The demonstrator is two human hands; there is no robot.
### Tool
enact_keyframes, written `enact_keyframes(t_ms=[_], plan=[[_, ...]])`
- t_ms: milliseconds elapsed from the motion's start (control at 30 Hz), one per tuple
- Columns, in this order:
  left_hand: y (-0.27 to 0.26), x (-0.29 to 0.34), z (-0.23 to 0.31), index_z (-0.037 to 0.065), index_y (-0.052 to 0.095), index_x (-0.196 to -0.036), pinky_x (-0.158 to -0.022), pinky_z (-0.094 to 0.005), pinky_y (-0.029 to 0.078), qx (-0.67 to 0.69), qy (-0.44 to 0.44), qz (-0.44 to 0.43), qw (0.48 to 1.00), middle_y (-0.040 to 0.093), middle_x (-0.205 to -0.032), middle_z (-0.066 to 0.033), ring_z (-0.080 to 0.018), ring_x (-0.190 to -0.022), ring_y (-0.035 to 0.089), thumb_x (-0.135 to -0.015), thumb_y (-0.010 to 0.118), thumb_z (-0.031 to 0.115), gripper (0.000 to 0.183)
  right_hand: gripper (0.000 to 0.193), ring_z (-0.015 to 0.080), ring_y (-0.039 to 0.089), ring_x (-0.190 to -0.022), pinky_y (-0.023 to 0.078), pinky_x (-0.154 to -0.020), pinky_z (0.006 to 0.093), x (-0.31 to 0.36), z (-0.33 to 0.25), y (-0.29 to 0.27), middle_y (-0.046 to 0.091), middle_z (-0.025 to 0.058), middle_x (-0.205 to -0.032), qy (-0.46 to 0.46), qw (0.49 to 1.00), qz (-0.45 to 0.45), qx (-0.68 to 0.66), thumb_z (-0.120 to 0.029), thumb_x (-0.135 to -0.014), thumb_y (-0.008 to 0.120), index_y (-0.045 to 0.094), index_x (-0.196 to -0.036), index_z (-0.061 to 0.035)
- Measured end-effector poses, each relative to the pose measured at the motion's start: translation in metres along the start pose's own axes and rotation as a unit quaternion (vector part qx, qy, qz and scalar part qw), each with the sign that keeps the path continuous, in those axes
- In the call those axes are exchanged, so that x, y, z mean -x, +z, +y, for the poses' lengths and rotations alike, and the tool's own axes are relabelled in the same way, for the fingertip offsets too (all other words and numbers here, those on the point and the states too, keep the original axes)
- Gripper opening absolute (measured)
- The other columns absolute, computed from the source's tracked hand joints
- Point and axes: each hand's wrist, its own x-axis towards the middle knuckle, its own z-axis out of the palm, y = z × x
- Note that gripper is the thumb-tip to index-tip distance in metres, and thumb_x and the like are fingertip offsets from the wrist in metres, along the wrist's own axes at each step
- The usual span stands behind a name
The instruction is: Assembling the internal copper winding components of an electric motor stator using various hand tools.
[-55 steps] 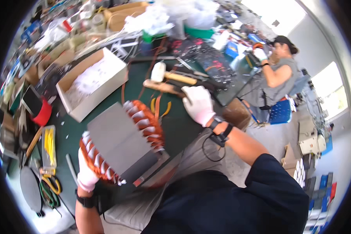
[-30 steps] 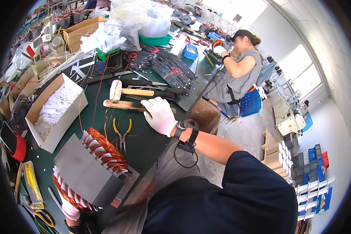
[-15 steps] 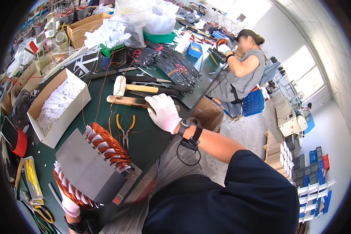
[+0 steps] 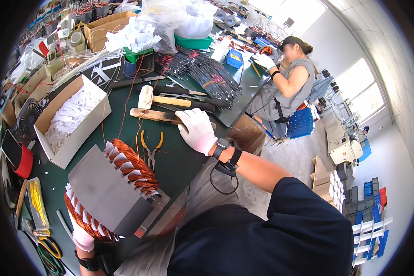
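A stator [image 4: 108, 193] with a grey core and copper windings, white insulation slips sticking out at both ends, lies on the green table before me. My left hand [image 4: 82, 235], in a white glove, is against its lower left winding, with the fingers hidden behind it. My gloved right hand [image 4: 197, 130] is closed over the right part of a worn wooden bar [image 4: 154, 115]. Just beyond the bar lies a white-headed mallet [image 4: 146, 97] with a wooden handle and black grip. Yellow-handled pliers [image 4: 152, 149] rest between the stator and the bar.
A carton of white paper slips [image 4: 73, 117] stands at left, near a phone in a red holder [image 4: 22, 158]. Bundled black sleeved leads [image 4: 207, 78] lie farther back. A co-worker [image 4: 287, 83] sits at the far right side. Yellow strips [image 4: 37, 202] fill a clear box.
The whole view has shifted slightly. My right hand stays on the wooden bar and my left hand stays at the stator. The co-worker's hands have moved a little.
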Motion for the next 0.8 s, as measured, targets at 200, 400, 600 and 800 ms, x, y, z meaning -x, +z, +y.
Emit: enact_keyframes(t_ms=[200, 400, 600, 800], plan=[[0.008, -0.008, 0.004, 0.005, 0.046, -0.149, -0.123, -0.0464, 0.032, 0.047, -0.037, -0.004, 0.998, 0.053, -0.148, -0.0150, -0.0330, -0.145, 0.043, -0.099, 0.060, 0.032, 0.060, 0.047, 0.0412, 0.058, -0.116, 0.048, -0.103, 0.0499, -0.045, 0.000, -0.019, 0.062, 0.0212, -0.125, 0.035, 0.986, 0.046, -0.158, -0.014, -0.088, 0.070, 0.058, -0.132, -0.0029], [0.000, -0.011, 0.007, 0.003, 0.036, -0.154, -0.119, -0.0406, 0.038, -0.078, 0.059, 0.008, 0.995, 0.051, -0.149, -0.0119, -0.0265, -0.140, 0.049, -0.099, 0.066, 0.034, 0.069, 0.041, 0.0376, 0.061, -0.117, 0.048, -0.101, 0.0500, -0.122, 0.039, 0.056, 0.067, 0.0190, -0.122, 0.077, 0.990, -0.108, -0.057, -0.029, -0.098, 0.058, 0.061, -0.132, -0.0066], [0.008, -0.014, 0.008, 0.004, 0.035, -0.155, -0.119, -0.0410, 0.037, 0.178, -0.052, -0.007, 0.983, 0.051, -0.150, -0.0117, -0.0276, -0.140, 0.049, -0.100, 0.067, 0.035, 0.070, 0.034, 0.0350, 0.063, -0.113, 0.048, -0.100, 0.0487, -0.113, 0.043, 0.069, 0.070, 0.0148, -0.116, 0.092, 0.992, -0.082, -0.022, -0.029, -0.098, 0.056, 0.065, -0.124, -0.0095], [0.013, 0.005, -0.025, 0.006, 0.030, -0.160, -0.125, -0.0428, 0.030, 0.062, -0.042, -0.039, 0.996, 0.042, -0.160, -0.0125, -0.0291, -0.150, 0.039, -0.103, 0.060, 0.038, 0.071, 0.029, 0.0391, 0.063, -0.107, 0.050, -0.095, 0.0490, -0.110, 0.039, 0.072, 0.070, 0.0182, -0.113, 0.087, 0.994, -0.047, -0.052, -0.023, -0.095, 0.058, 0.067, -0.117, -0.0068]])
